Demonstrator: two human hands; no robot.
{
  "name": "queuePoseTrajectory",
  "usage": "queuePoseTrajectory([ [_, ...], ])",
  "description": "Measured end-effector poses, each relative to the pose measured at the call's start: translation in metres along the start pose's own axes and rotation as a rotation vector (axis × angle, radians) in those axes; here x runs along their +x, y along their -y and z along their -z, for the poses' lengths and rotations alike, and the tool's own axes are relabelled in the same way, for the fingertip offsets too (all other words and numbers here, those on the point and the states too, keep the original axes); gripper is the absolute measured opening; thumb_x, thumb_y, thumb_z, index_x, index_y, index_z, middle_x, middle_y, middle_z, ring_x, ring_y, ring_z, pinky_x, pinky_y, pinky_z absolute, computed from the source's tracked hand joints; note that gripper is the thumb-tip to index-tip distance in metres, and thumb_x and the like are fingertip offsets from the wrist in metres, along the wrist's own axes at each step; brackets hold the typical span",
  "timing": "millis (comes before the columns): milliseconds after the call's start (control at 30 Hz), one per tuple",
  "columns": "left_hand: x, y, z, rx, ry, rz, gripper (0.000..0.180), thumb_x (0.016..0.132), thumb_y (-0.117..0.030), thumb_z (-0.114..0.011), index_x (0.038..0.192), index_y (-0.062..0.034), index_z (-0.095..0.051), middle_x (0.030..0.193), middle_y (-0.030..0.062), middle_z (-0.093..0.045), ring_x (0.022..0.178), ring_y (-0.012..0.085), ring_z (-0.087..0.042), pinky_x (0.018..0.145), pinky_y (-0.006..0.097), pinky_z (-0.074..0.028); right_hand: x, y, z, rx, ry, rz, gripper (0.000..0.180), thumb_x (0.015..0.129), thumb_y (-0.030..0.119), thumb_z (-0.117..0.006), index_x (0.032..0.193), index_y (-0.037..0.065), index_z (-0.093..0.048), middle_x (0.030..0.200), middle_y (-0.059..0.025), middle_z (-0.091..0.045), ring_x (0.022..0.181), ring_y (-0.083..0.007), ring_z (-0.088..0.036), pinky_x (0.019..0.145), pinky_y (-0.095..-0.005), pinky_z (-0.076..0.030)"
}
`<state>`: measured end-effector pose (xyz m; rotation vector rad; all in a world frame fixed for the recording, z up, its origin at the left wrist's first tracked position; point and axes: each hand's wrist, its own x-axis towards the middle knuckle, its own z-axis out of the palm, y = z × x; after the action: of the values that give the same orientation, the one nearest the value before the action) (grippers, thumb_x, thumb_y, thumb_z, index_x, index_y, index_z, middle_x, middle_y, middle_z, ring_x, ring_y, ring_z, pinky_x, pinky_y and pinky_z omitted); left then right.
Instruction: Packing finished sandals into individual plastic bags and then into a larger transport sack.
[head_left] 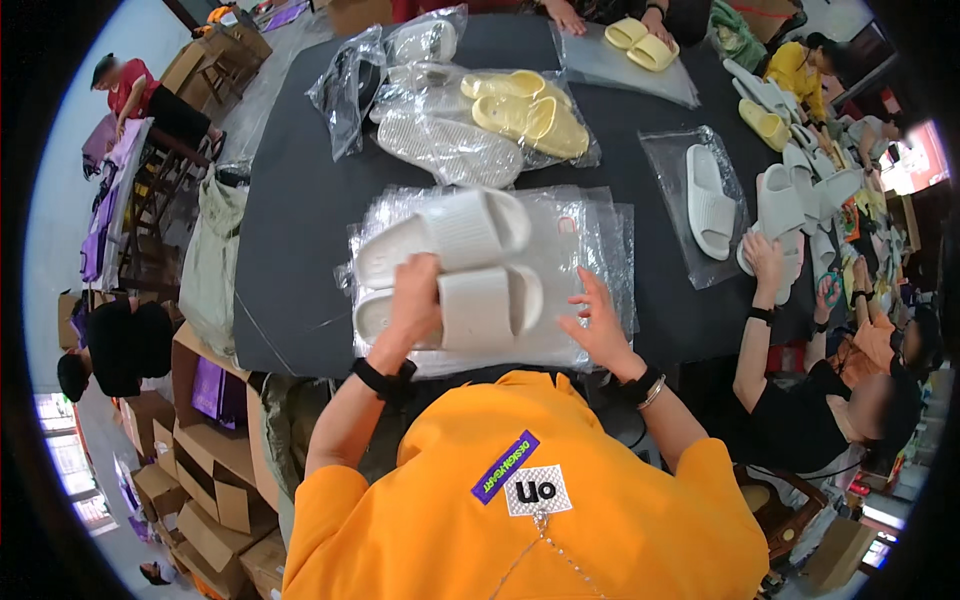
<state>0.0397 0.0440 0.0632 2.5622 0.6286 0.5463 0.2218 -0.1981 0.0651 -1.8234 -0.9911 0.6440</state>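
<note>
A pair of pale grey slide slippers lies side by side on a stack of see-through plastic bags point(590, 230) in front of me, toes to the right. My left hand point(413, 300) is closed on the near slipper point(478, 305) by its strap's heel-side edge. Its fingertips are partly hidden between the near slipper and the far slipper point(460, 235). To the right of the toes, my right hand point(597, 322) hovers over the bags, fingers apart, holding nothing.
Bagged yellow slippers point(530, 120) and bagged grey slippers point(450, 148) lie farther back on the black table point(290, 240). A white slipper point(710, 200) rests on a bag at right. Beside it, a co-worker's hand point(765, 262) touches more slippers. Cardboard boxes point(215, 470) stand at left.
</note>
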Motion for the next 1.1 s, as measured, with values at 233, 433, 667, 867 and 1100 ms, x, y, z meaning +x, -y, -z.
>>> queuePoseTrajectory([
  [233,0.029,-0.083,-0.019,-0.144,0.171,-0.355,0.023,0.066,-0.002,-0.055,0.088,-0.0037,-0.048,0.093,0.0124,-0.052,0.096,0.0306,-0.048,0.080,0.039,-0.036,0.001,-0.012,0.013,0.168,0.068,-0.100,0.052,0.075,0.004,-0.058,0.125,0.004,-0.044,0.107,-0.0119,-0.057,0.094,-0.0166,-0.054,0.081,-0.0284,-0.043],
  [433,0.031,-0.084,-0.018,-0.318,0.003,-0.237,0.032,0.071,-0.002,-0.062,0.101,-0.0053,-0.053,0.111,0.0154,-0.054,0.103,0.0326,-0.049,0.087,0.040,-0.038,0.005,-0.013,0.056,0.273,-0.044,-0.153,0.024,0.079,-0.001,-0.054,0.103,0.001,-0.056,0.095,-0.0045,-0.061,0.091,-0.0105,-0.055,0.080,-0.0246,-0.043],
  [667,0.003,-0.034,-0.011,-0.470,0.098,0.215,0.019,0.080,0.000,-0.059,0.098,-0.0038,-0.057,0.095,0.0123,-0.061,0.085,0.0218,-0.059,0.073,0.031,-0.046,0.026,-0.062,0.169,0.551,-0.808,-0.117,0.035,0.079,-0.002,-0.055,0.114,0.000,-0.049,0.099,-0.0066,-0.059,0.086,-0.0130,-0.055,0.078,-0.0251,-0.044],
  [867,-0.021,-0.018,-0.015,-0.482,0.108,0.258,0.013,0.082,-0.004,-0.057,0.095,-0.0034,-0.059,0.086,0.0107,-0.063,0.077,0.0213,-0.061,0.067,0.030,-0.047,0.039,-0.067,0.190,0.395,-0.597,-0.659,0.098,0.079,0.028,-0.065,0.142,0.023,0.010,0.143,-0.0181,-0.019,0.127,-0.0370,-0.027,0.091,-0.0615,-0.028],
  [1100,-0.023,-0.022,-0.023,-0.484,0.156,0.291,0.013,0.082,-0.006,-0.057,0.094,-0.0034,-0.059,0.086,0.0116,-0.063,0.077,0.0233,-0.061,0.067,0.031,-0.048,0.089,-0.051,0.098,0.387,-0.121,-0.499,0.048,0.085,0.030,-0.058,0.126,0.011,-0.045,0.110,-0.0014,-0.055,0.094,-0.0124,-0.052,0.076,-0.0291,-0.041],
])
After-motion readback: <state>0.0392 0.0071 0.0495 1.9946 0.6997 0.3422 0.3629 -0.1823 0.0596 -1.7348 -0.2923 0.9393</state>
